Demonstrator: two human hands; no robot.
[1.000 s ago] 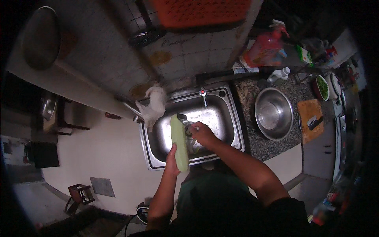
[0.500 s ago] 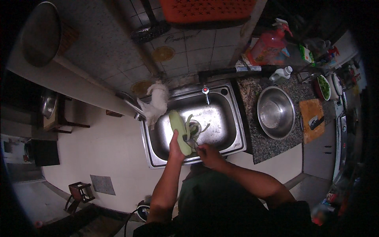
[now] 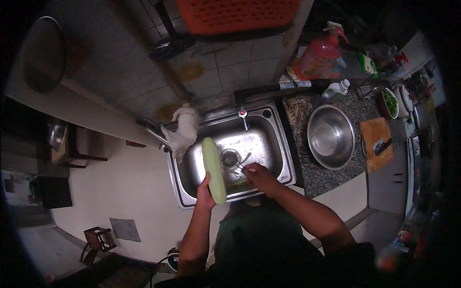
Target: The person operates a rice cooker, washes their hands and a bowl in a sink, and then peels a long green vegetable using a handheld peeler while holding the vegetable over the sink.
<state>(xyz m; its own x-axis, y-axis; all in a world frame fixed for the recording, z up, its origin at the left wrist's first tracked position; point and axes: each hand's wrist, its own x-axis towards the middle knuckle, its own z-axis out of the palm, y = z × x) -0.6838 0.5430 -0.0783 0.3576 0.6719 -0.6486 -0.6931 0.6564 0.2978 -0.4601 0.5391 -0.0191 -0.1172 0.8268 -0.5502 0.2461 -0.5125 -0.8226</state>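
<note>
A long pale-green gourd (image 3: 212, 165) is held over the left part of the steel sink (image 3: 279, 144), with its lower end reaching the near rim. My left hand (image 3: 205, 193) is wrapped round its lower half from the left side. In my right hand (image 3: 259, 176) is a small metal peeler (image 3: 239, 165), its head pointing toward the drain and apart from the gourd. Green peel strips (image 3: 247, 158) lie around the drain (image 3: 230, 159) and near the sink's front wall. The peeler's handle is mostly hidden by my fingers.
A tap (image 3: 244, 119) stands at the sink's far rim, and a whitish cloth (image 3: 183, 127) hangs at its left. On the granite counter to the right are a steel basin (image 3: 331, 137), a white bottle (image 3: 337, 89), and a knife (image 3: 382, 146) on a cutting board (image 3: 374, 127).
The gourd has shifted toward me and turned more upright in view. The peeler has come away from it to the right, and the peel strips that hung beside it are no longer there.
</note>
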